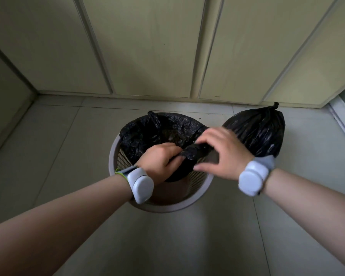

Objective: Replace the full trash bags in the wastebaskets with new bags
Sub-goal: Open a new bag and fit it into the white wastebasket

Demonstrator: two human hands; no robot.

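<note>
Mesh wastebasket (pixel 116 150) on a tiled floor (pixel 187 246), seen from above. A black liner bag (pixel 143 134) drapes over the wastebasket's far rim and hangs inside. Over its near side, the left grip (pixel 159 160) is clenched round a bunched fold of this bag. The right grip (pixel 225 152) curls its fingers over the same fold, thumb beneath. A knotted full bag (pixel 259 132) stands just right of the wastebasket.

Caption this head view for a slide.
Left hand and right hand grip the liner in the basket; tied bag beside it.
</note>
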